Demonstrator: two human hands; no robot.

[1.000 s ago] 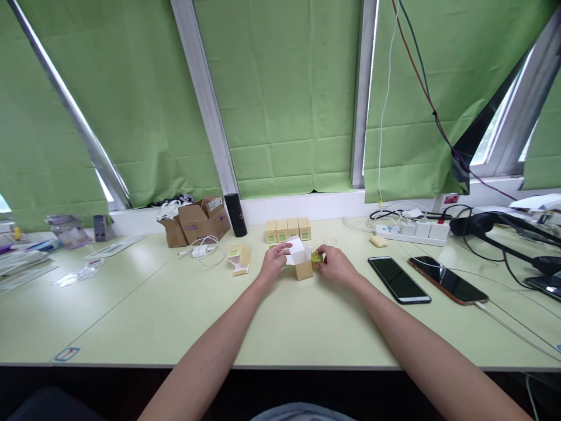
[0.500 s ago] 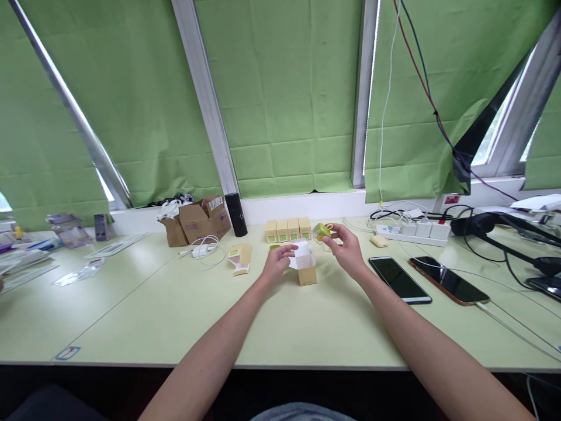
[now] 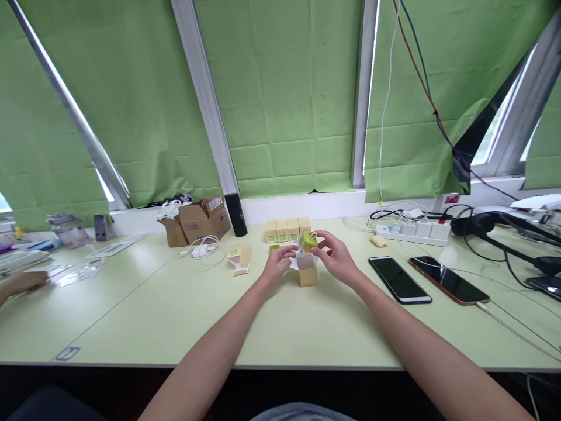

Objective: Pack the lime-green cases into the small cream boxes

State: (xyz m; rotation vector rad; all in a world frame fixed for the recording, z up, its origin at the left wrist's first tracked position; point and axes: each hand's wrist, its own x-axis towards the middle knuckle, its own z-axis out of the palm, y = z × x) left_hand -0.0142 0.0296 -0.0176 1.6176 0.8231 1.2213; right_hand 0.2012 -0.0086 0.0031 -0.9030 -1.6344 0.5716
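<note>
A small open cardboard box (image 3: 308, 277) stands on the table in front of me, its white inner flaps raised. My left hand (image 3: 279, 263) is closed at its left side, fingers and thumb pinching a flap. Just above the opening, my right hand (image 3: 336, 257) pinches a small green item with a yellow loop (image 3: 308, 240), seemingly in clear plastic; its exact kind is too small to make out. Behind my hands stand several matching small boxes (image 3: 288, 229) in a row. Another small box (image 3: 239, 259), its flap open, lies left of my left hand.
Two phones (image 3: 400, 280) lie to the right, near a power strip (image 3: 412, 231) and tangled cables. At the back left are a brown carton (image 3: 197, 221), a black cylinder (image 3: 235, 214) and a white charger with cable (image 3: 202, 250). Another person's hand (image 3: 26, 283) reaches in from the left edge.
My right hand has carried the green item left, from beside the box to above its opening. My left hand stays at the flap. Another person's hand has come further in at the left.
</note>
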